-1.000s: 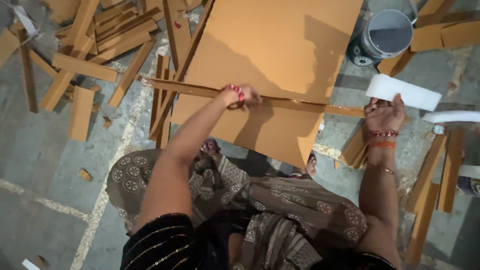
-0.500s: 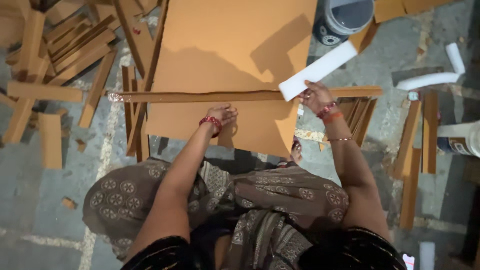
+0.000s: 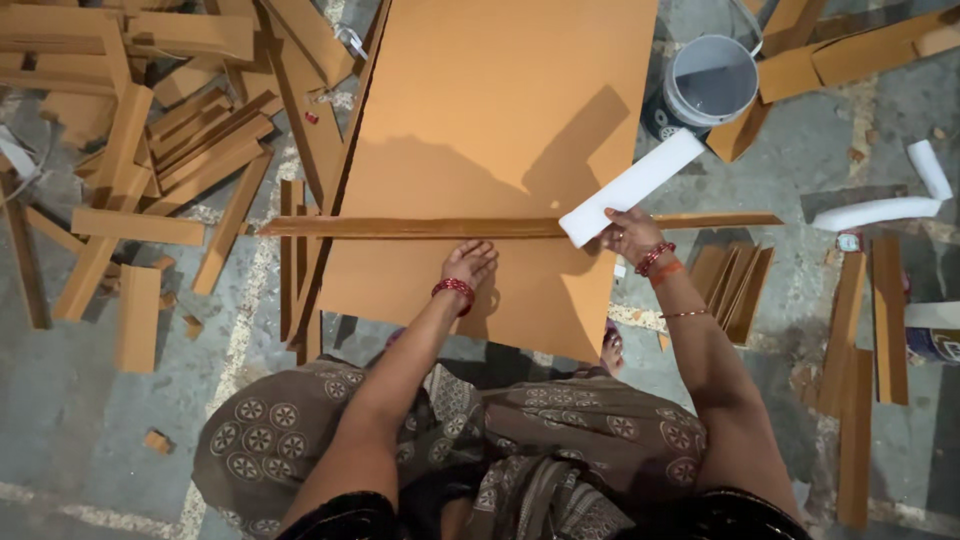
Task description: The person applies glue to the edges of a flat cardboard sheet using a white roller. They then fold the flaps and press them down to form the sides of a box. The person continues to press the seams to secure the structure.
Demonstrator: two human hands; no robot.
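A long, narrow brown strip (image 3: 420, 227) lies crosswise on a large brown board (image 3: 500, 130) spread flat on the floor (image 3: 90, 440), with its ends reaching past both side edges of the board. The left hand (image 3: 468, 265) rests palm down on the board just below the strip, fingers stretched forward and loosely spread toward it, its grip open on nothing; the forearm runs straight out from the body, a red bangle at the wrist. The right hand (image 3: 630, 235) is raised over the strip near the board's right edge, wrist bent, its grip closed on the lower end of a flat white piece (image 3: 632, 187) that slants up and to the right above the board. Red and orange bangles ring that wrist. Beyond the board's far right corner stands a grey bucket (image 3: 712, 80). Off-cut brown strips (image 3: 160, 150) lie heaped on the floor to the left, and more strips (image 3: 860, 330) lie to the right.
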